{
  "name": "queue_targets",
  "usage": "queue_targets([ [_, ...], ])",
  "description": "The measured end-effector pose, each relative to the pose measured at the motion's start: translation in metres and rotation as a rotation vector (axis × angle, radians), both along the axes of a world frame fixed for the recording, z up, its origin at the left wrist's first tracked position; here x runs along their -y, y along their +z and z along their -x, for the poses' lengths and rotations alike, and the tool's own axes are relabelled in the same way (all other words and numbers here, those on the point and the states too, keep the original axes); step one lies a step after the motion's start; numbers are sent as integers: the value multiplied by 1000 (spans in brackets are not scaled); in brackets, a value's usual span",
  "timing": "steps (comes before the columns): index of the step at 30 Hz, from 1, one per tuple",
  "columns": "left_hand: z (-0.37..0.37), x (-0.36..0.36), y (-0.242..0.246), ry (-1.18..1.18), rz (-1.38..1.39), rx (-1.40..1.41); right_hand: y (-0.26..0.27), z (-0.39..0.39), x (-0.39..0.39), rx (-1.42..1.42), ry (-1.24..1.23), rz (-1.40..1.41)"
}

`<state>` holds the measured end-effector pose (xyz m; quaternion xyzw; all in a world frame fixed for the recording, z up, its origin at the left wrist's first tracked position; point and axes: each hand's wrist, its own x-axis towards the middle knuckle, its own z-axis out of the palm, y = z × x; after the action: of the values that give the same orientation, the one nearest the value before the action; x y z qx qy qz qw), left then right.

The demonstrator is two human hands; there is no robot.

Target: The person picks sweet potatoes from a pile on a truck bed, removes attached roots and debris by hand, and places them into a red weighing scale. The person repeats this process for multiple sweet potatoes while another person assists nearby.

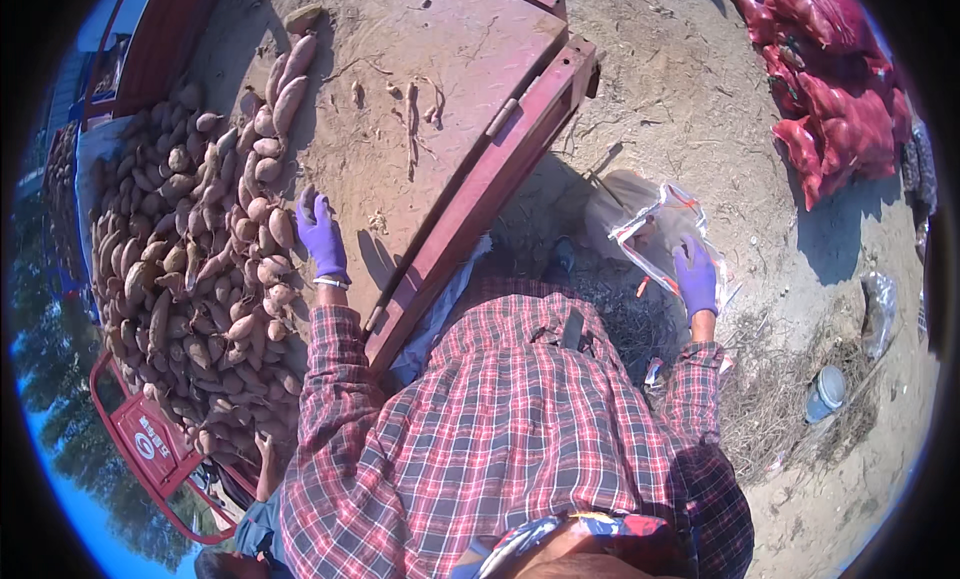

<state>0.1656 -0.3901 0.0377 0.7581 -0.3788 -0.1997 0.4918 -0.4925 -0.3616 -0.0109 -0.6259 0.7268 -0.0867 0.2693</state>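
My left hand (322, 238), in a purple glove, is over the metal truck bed (450, 76) at the right edge of a large heap of sweet potatoes (202, 279). Its fingers are apart and I see nothing in them. A sweet potato (281, 228) lies just left of its fingertips. My right hand (696, 275), gloved alike, is at the rim of a mesh bag (611, 204) with a white edge. The bag's mouth gapes, with a sweet potato (643, 230) visible inside. Whether those fingers grip the rim is unclear.
The bed's red metal edge (480, 189) runs between my arms. Filled red mesh sacks (840, 121) stand at upper right. A grey bucket (825, 391) sits by dry stalks (772, 406). At lower left, another person's hand (266, 455) touches the heap. Thin roots (411, 129) lie on the bed.
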Motion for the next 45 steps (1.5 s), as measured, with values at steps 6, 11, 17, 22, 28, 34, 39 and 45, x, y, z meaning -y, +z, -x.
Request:
queue_targets([
  [6, -82, 51, 18, 70, 8, 483, 64, -122, 67, 176, 288, 154],
  [11, -135, 129, 7, 7, -96, 726, 89, -213, 95, 214, 574, 237],
  [17, -130, 180, 30, -94, -570, 831, 107, -303, 104, 234, 797, 282],
  [22, -136, 142, 32, -371, -56, -478, 119, -343, 118, 335, 815, 218],
  [28, -76, 50, 25, -486, 381, -758, 134, -447, 160, 676, 668, -179],
  [34, -38, 2, 13, -218, 500, -1646, 115, -583, 261, 329, 1176, 400],
  [39, -26, -17, 3, -55, 546, -1666, 86, -673, 387, -310, 1178, 778],
  [45, -21, -21, -2, 71, 743, -1583, 95, -688, 376, -487, 1099, 432],
])
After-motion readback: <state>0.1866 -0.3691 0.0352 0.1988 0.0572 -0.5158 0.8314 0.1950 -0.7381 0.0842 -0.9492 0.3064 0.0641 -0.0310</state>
